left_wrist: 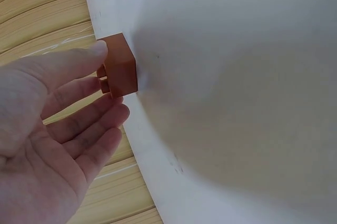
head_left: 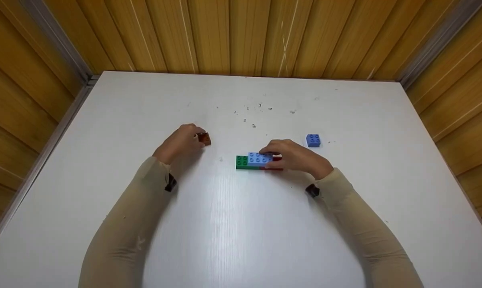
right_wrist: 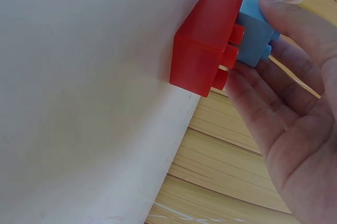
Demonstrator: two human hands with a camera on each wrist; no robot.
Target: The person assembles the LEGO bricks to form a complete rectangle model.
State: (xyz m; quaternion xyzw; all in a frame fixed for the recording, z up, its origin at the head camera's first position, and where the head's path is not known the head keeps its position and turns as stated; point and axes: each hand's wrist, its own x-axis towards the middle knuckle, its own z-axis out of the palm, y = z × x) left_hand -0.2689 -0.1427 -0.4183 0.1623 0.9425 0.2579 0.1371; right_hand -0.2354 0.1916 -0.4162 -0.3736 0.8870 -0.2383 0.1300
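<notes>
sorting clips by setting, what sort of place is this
Perhaps a small work booth: a white table is walled in at the back and both sides by wood-look panels, with metal strips at the corners.

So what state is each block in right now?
Brown block: pinched by the left hand
Green block: on the table, partly covered
Red block: butted against the green, partly covered
Light blue block: gripped by the right hand, bridging green and red
Darker blue block: studs up, untouched

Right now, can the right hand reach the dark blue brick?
Probably yes: nothing visible stands between the right hand and the dark blue brick, though that hand grips the light blue brick.
</notes>
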